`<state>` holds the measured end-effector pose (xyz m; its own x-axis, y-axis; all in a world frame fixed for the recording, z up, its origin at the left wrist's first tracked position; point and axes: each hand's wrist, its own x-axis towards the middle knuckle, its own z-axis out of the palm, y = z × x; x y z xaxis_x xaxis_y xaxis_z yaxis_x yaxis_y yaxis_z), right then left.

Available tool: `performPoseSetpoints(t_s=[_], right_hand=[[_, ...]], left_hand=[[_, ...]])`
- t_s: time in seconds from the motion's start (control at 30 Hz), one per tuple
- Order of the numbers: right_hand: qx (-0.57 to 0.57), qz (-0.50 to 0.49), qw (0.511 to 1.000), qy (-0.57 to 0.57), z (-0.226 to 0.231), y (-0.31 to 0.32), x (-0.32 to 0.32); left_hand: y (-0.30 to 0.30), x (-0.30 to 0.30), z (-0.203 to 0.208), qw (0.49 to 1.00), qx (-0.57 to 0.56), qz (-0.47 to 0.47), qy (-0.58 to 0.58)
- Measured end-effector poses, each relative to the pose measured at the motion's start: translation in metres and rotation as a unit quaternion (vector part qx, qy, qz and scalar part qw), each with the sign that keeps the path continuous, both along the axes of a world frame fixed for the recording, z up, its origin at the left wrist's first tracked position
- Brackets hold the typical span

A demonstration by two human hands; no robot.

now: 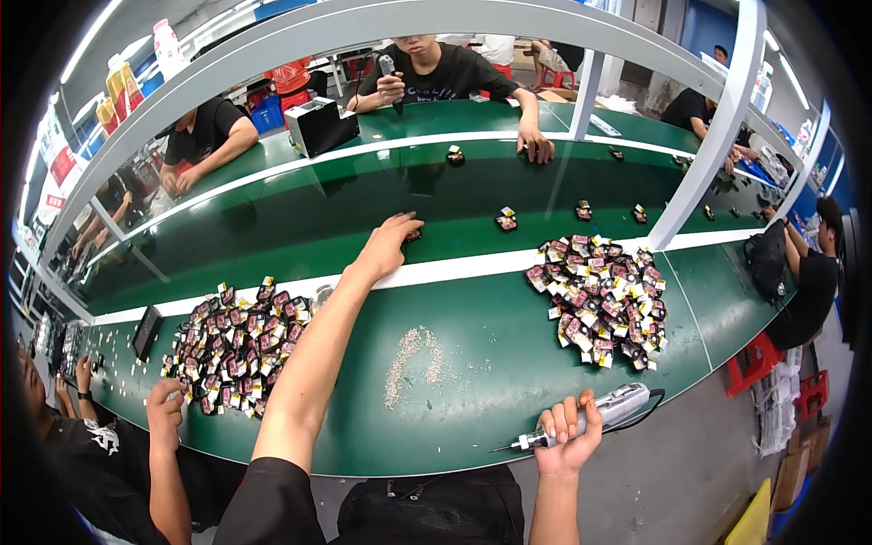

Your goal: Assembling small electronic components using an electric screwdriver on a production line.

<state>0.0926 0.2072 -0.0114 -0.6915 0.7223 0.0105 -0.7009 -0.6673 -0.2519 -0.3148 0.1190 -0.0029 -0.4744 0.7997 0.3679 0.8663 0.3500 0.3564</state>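
My left hand [391, 243] stretches across the green bench to the dark green belt, its fingers curled over a small black part [414, 235] that they mostly hide. In my right hand [570, 434], near the front edge, is a grey electric screwdriver [625, 405], its bit pointing left and its black cord trailing off to the right. Between my arms, tiny pale screws [413, 363] lie scattered on the green top. A heap of small black parts with pink and yellow labels [599, 300] lies to the right. Another such heap [238, 350] is left of my left forearm.
Single parts [506, 219] sit spaced along the belt [309, 204]. A grey frame post [713, 127] rises at the right. Across the belt, a co-worker's hand [536, 145] rests near a part. Another person's hand [165, 413] is close beside the left heap.
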Motion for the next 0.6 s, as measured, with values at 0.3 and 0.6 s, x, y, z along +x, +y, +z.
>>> performPoseSetpoints(t_s=[0.3, 0.6], right_hand=[[0.007, -0.009, 1.0, -0.014, 0.0, 0.005, -0.001], [0.003, -0.014, 1.0, -0.016, 0.002, 0.002, -0.007]], left_hand=[[-0.012, -0.012, 0.023, 0.99, -0.102, 0.083, 0.05], [-0.013, -0.021, 0.035, 0.993, -0.113, -0.021, -0.024]])
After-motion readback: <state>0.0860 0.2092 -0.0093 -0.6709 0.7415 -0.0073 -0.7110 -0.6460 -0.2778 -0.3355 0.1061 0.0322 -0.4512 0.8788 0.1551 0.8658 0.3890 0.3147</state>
